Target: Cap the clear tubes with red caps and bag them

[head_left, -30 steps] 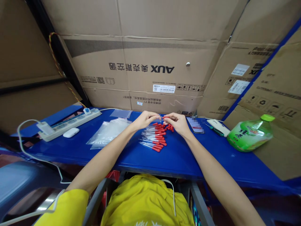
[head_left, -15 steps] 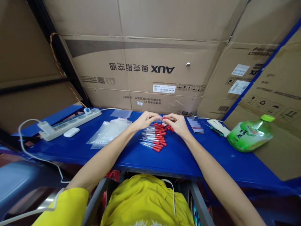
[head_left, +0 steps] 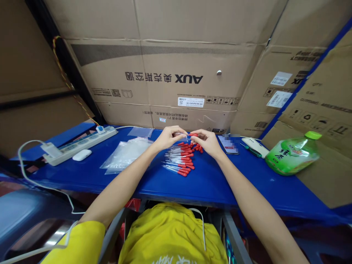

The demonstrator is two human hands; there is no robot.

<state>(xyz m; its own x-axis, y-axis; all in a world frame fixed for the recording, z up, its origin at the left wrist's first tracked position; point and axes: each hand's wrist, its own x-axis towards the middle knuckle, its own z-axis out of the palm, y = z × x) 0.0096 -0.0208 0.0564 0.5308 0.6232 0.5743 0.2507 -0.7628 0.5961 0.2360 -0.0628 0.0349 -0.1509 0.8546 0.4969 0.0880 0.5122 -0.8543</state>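
Above the back of the blue table, my two hands hold a dropper (head_left: 193, 135) between them, lying roughly level. My left hand (head_left: 170, 138) is closed, thumb and fingers pinching the clear tube end. The red rubber bulb is pinched in the fingertips of my right hand (head_left: 205, 140). Whether tube and bulb are fully joined is too small to tell. Just below my hands lies a pile of droppers (head_left: 180, 160), clear tubes pointing left and red bulbs right. A few loose-looking red bulbs (head_left: 198, 147) sit beside my right hand, partly hidden by it.
Clear plastic bags (head_left: 125, 156) lie left of the pile. Farther left are a white case (head_left: 81, 155) and a power strip (head_left: 82, 145) with cords. At right are a phone (head_left: 228, 145), a white device (head_left: 255, 147) and a green bottle (head_left: 293, 154). Cardboard (head_left: 165, 55) walls the back.
My hands have moved slightly apart, so more of the dropper's tube and red bulb shows between them. The pile looks unchanged, and the whole view has shifted slightly.
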